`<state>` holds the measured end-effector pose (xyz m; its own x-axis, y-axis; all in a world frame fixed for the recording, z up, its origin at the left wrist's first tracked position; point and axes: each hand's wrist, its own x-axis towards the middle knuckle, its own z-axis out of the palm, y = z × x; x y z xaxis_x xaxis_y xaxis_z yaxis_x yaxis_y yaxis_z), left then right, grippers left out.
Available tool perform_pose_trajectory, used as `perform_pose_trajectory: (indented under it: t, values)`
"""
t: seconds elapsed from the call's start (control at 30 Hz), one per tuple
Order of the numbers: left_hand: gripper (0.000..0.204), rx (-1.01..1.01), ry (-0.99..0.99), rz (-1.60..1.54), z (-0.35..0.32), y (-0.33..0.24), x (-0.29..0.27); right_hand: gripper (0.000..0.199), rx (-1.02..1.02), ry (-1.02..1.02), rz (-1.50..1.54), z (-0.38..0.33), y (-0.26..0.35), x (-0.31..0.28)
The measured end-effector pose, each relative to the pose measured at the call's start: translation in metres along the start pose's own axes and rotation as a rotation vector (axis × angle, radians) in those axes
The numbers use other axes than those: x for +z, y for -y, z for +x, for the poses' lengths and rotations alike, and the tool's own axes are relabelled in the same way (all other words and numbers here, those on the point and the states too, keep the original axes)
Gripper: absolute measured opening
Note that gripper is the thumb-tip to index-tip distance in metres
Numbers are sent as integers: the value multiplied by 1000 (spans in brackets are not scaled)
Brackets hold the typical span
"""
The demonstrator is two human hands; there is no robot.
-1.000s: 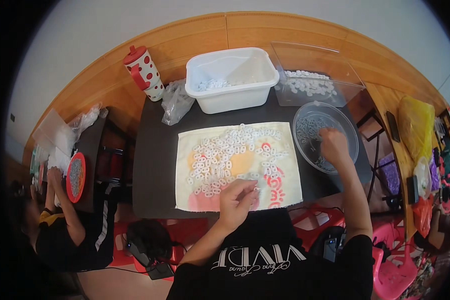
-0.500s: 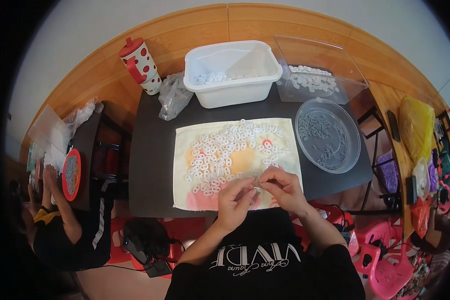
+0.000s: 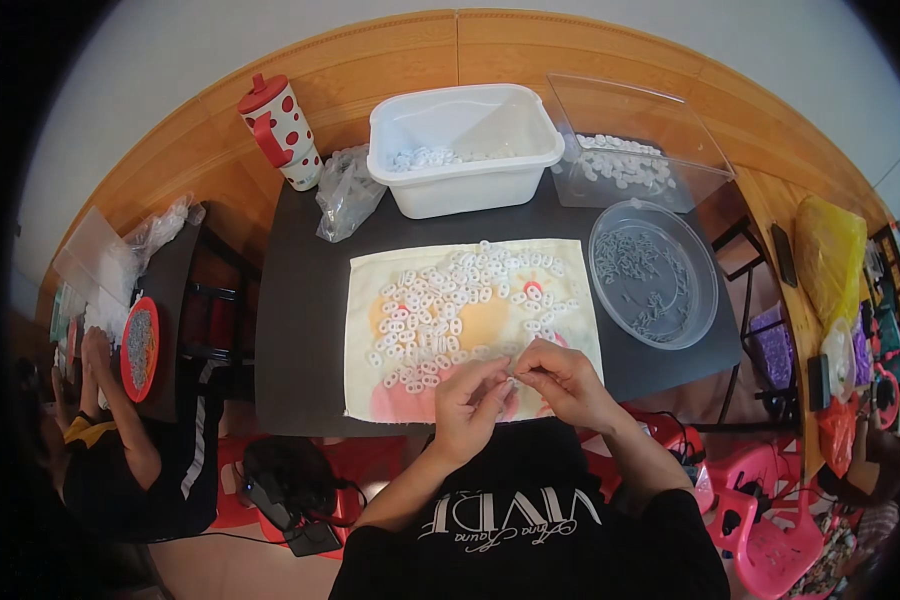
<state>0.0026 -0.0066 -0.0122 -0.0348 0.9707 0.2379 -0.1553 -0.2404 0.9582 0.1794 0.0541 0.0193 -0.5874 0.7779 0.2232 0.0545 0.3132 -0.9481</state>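
Observation:
My left hand (image 3: 467,408) and my right hand (image 3: 567,387) meet at the near edge of a pale yellow towel (image 3: 363,290), both closed in a pinch. A small whitish piece (image 3: 514,382) shows between the fingertips, mostly hidden by them. What the right fingers grip is too small to make out. Many white oval plastic pieces with two holes (image 3: 425,322) lie scattered on the towel just beyond my hands. To the right, a round clear tray (image 3: 707,320) holds small grey parts (image 3: 635,258).
A white tub (image 3: 465,190) with white pieces stands at the back. Beside it are a clear box (image 3: 695,165) of white discs, a plastic bag (image 3: 348,195) and a dotted tumbler (image 3: 288,140). At far left, another person's hands (image 3: 95,350) are near a red tray (image 3: 130,375).
My hands stay together at almost the same spot, with only slight finger movement. The whole view has shifted slightly.

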Motion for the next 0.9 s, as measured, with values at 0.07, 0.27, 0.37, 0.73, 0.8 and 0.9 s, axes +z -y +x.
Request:
perform_pose_trajectory:
  t: [0.07, 0.27, 0.37, 0.73, 0.8, 0.9]
  values:
    - [29, 0, -5, 8, -1, 0, 0, 6, -25, 9, -49, 1, 2, -1]
    - [29, -6, -27, -3, -2, 1, 0, 8, -103, 38, -223, 5, 4, -3]
    - [28, -19, -28, -2, -2, -1, 1, 8, -115, 49, -252, 6, 4, -2]
    - [29, 56, -211, -40, -6, 12, -3, 19, -264, -139, -784, 21, 5, -21]
    - [30, 59, -201, -65, -4, 8, -3, 18, -258, -111, -907, 25, 3, -8]
    - [31, 62, -192, -90, -3, 4, -1, 16, -268, -81, -1063, 27, 3, 1]
